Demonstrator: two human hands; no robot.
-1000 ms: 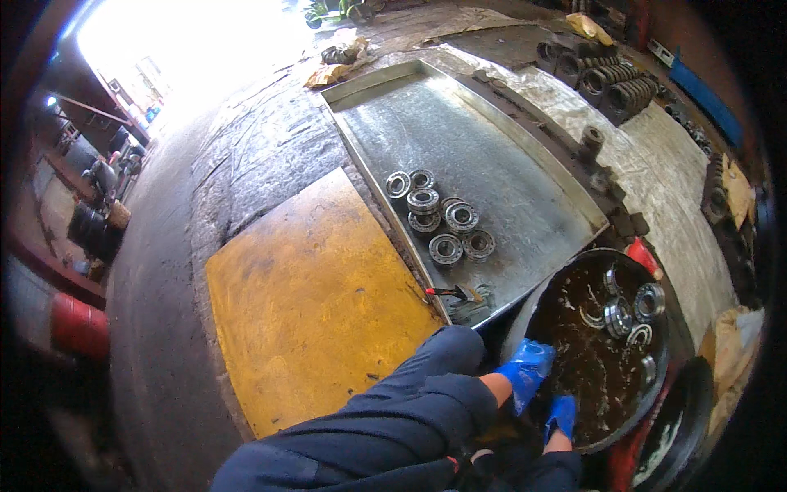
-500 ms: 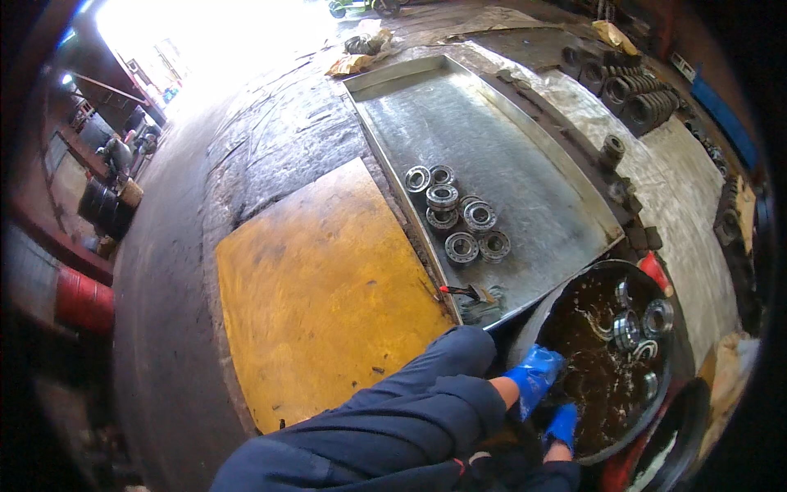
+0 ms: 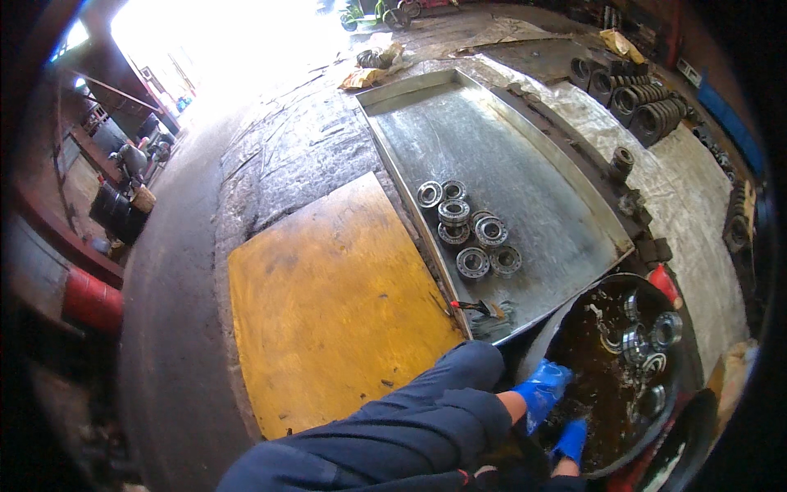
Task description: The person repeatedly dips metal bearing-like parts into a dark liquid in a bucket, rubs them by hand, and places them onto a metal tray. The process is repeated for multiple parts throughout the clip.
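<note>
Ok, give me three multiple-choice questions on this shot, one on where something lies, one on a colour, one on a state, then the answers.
1. Where does the cluster of bearings lie?
A. on the metal tray
B. on the yellow board
C. on the floor by the red pipe

2. What colour are the gloves on the hands?
A. white
B. blue
C. orange

3. What is the state of the round basin?
A. dry and bare
B. turned upside down
C. filled with dark liquid with bearings in it

Answers:
1 A, the rings sit together on the grey metal tray, right of the yellow board.
2 B, both the left hand and the right hand wear blue gloves.
3 C, brown liquid fills the basin and several submerged bearings show in it.
</note>
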